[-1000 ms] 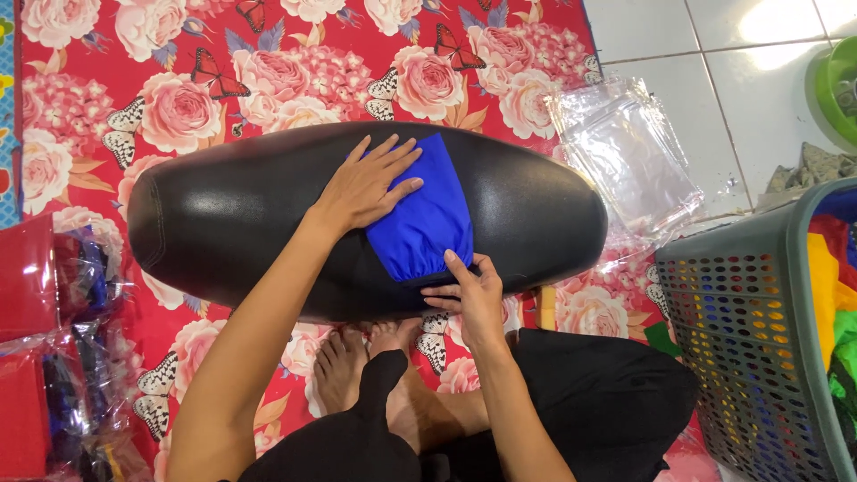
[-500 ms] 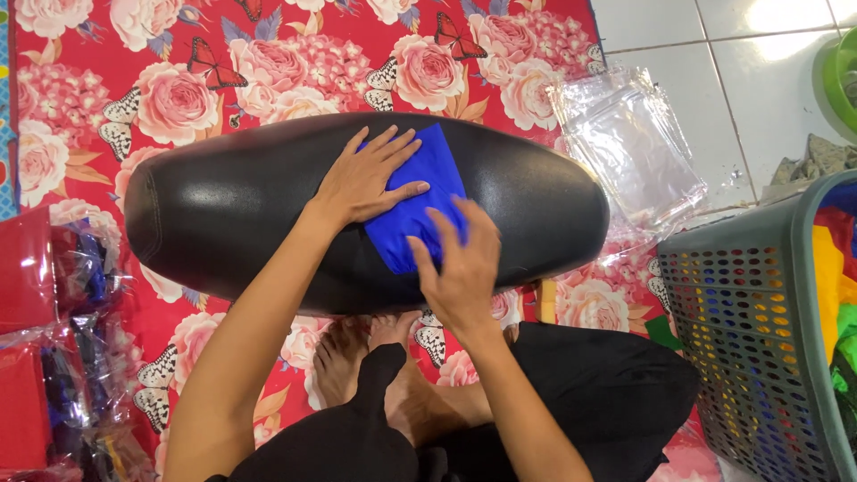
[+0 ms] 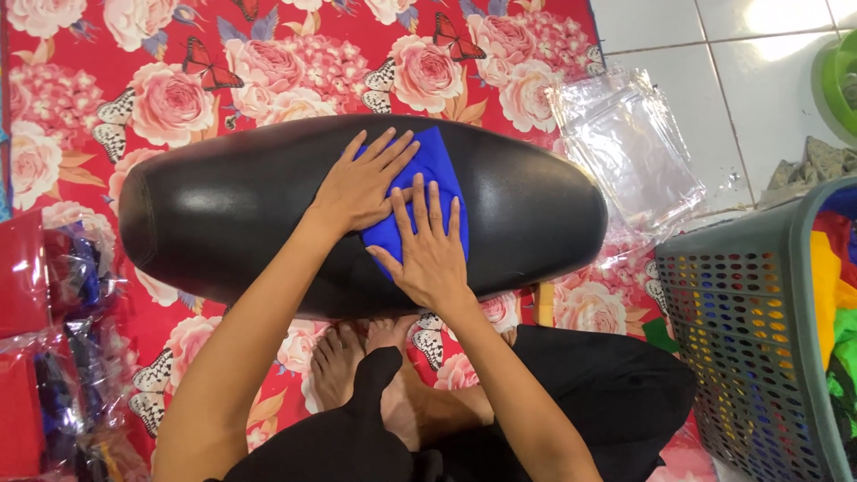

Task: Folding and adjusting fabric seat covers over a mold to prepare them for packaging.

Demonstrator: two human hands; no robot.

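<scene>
- Blue cloth: a soft, matte, folded piece of fabric, lying on top of the black cushion near its middle, pinned flat under both hands.
- Floral mat: red, printed with pink roses and butterflies, spread over the floor under everything.
- Black cushion: a long, rounded oval of smooth, glossy leather-like material (it catches the light along its left half).
- Grey basket: perforated plastic walls, holding bright yellow, red and green cloth.
- Clear plastic bags: crinkled and shiny, on the mat's edge by the white floor tiles.
- Left hand: fingers spread, palm flat, pressing the cloth's left part; it grasps nothing.
- Right hand: open and flat too, fingers together, just beside the left.
</scene>
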